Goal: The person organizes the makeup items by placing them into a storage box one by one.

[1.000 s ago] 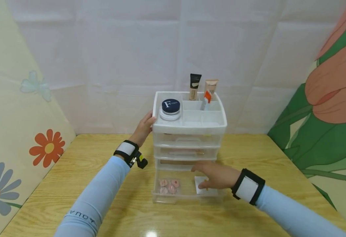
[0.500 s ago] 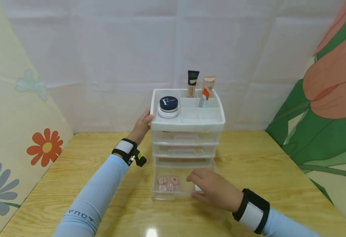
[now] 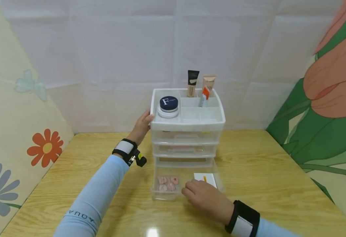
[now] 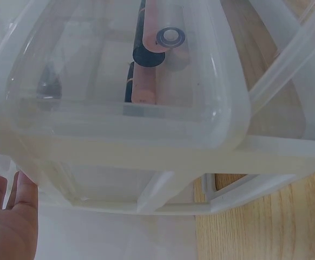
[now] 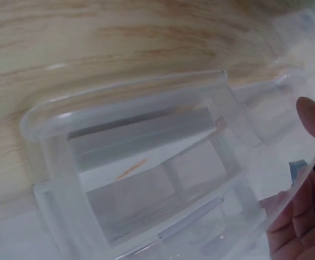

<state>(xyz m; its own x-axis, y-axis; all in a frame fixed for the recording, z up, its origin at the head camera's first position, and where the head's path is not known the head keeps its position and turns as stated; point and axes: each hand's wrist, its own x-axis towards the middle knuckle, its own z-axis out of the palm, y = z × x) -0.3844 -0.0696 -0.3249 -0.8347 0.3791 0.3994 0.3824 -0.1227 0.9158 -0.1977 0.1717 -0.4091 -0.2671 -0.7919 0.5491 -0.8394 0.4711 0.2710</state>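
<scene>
A white makeup organizer [image 3: 187, 126] with clear drawers stands on the wooden table. My left hand [image 3: 140, 128] rests against its upper left side, fingers fairly straight; part of that hand also shows at the lower left of the left wrist view [image 4: 11, 222]. The bottom drawer [image 3: 179, 171] is pulled out toward me. At its front wall is my right hand [image 3: 207, 199], holding the edge with the thumb on one side and curled fingers on the other in the right wrist view. Inside lie a flat white box [image 3: 207, 177] and a clear case of round pink pieces [image 3: 168, 183].
On the organizer's top sit a jar with a dark blue lid [image 3: 168, 103], a black-capped tube [image 3: 192, 84], a beige tube [image 3: 209, 81] and an orange-tipped tube [image 3: 204, 96]. A white cloth wall [image 3: 116, 65] stands behind, with floral panels at both sides.
My right hand has moved from above the drawer's right part toward me, down to its front wall, uncovering the white box. The left hand stays on the organizer's side.
</scene>
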